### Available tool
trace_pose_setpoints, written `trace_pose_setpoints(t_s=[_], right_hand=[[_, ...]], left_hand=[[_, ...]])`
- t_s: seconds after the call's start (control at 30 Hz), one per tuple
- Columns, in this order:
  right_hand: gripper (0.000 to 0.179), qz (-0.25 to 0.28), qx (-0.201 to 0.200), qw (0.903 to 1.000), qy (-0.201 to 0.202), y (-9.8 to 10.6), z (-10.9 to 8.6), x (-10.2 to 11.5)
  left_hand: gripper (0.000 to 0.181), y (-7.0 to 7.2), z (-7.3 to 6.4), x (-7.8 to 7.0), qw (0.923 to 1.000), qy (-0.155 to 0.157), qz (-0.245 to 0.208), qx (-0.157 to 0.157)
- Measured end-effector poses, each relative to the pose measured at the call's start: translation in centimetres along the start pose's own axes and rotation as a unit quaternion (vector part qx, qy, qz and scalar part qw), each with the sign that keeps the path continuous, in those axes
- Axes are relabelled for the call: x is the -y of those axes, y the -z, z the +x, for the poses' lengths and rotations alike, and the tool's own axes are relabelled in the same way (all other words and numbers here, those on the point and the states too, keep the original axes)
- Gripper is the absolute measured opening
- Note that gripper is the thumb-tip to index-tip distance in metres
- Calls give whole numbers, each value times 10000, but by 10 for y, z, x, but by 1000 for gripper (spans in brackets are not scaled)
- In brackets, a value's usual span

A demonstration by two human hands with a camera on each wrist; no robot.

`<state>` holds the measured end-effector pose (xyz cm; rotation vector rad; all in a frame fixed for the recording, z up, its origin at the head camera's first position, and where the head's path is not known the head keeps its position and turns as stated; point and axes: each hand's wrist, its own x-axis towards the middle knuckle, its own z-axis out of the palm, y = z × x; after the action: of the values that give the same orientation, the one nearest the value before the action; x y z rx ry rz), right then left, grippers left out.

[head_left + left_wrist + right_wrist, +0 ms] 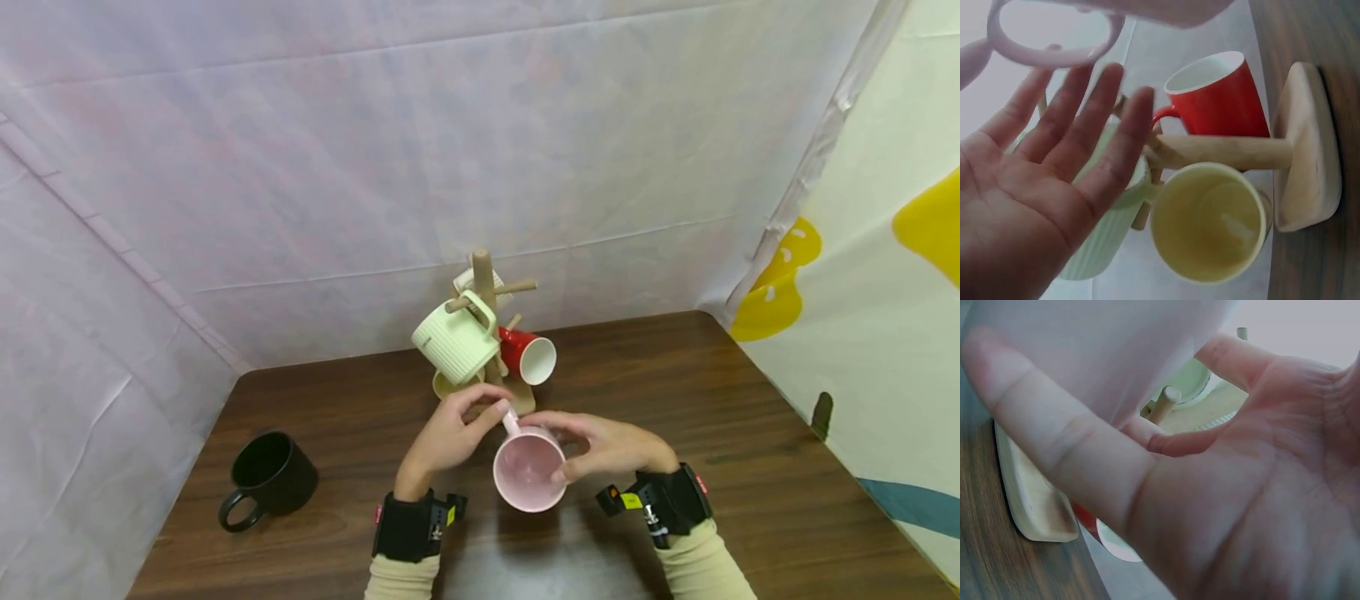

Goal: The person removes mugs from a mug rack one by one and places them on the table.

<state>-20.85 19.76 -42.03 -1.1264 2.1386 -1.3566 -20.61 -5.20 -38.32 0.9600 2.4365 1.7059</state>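
A pink mug [529, 471] is held between both hands, its mouth tipped toward the head camera and its handle [511, 421] pointing at the wooden mug tree. My left hand [453, 429] pinches that handle between thumb and forefinger; in the left wrist view the other fingers [1100, 109] stretch out fairly straight. My right hand [611, 446] grips the mug's body from the right, thumb at the rim and fingers round the far side. Just beyond stands the mug tree [483, 271], with a pale green ribbed mug [453, 340] hanging closest to the left hand.
Also on the tree are a red mug [517, 350] with a white inside, a yellow mug [1210, 225] low down and a white mug [467, 279] behind. A black mug [276, 475] stands at the left of the brown table [360, 533]. White sheeting [375, 167] rises behind the table.
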Motion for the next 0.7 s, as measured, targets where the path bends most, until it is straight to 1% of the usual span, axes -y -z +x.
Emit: trace_pose_setpoints(t_s=[0.1, 0.2, 0.27, 0.37, 0.4, 0.53, 0.7], right_hand=[[68, -32, 98, 9999, -24, 0, 1, 0], [67, -70, 192, 9998, 24, 0, 1, 0], [66, -98, 245, 9996, 128, -1, 1, 0], [67, -44, 300, 9993, 204, -1, 1, -1], [67, -48, 322, 9991, 263, -1, 1, -1], [67, 8, 374, 9990, 259, -1, 1, -1], [68, 49, 491, 9983, 298, -2, 2, -2]], left_hand=[[17, -2, 0, -1, 9998, -192, 10, -37], [12, -4, 0, -1, 9987, -505, -17, -84], [9, -5, 1, 1, 9975, -696, -86, -32], [6, -6, 1, 4, 9961, -866, -169, 96], [6, -7, 1, 4, 9958, -889, -183, 140], [8, -7, 1, 6, 9955, -874, -226, 288], [15, -7, 1, 8, 9941, -880, -269, 570]])
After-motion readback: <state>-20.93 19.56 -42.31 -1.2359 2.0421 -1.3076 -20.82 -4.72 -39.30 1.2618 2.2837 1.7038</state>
